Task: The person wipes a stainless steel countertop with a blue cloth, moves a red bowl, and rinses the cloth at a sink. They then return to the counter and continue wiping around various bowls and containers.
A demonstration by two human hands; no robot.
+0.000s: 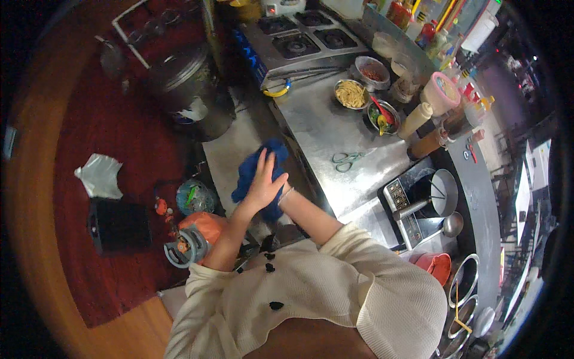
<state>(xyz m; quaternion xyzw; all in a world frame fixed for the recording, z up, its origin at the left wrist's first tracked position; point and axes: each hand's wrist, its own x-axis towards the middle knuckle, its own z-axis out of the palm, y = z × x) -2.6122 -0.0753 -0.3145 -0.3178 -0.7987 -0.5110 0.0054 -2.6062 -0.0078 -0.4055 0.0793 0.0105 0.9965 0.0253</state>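
A dark blue cloth [249, 172] is bunched around my two hands, in front of my body. My left hand [264, 181] presses against it from above, fingers stretched along the fabric and thumb out to the side. My right hand [285, 190], with a pale bracelet at the wrist, reaches into the folds; most of it is hidden by the cloth and by my left hand. To the right of the hands lies a steel counter [314, 130] bearing green-handled scissors [347, 160].
A bowl of pale strips [351, 94] and a bowl with spoons [383, 117] stand on the counter, near a gas stove [296, 42]. A saucepan [441, 193] sits on an induction cooker [401, 211]. Leftward are a gas cylinder [184, 247] and a large pot [193, 98].
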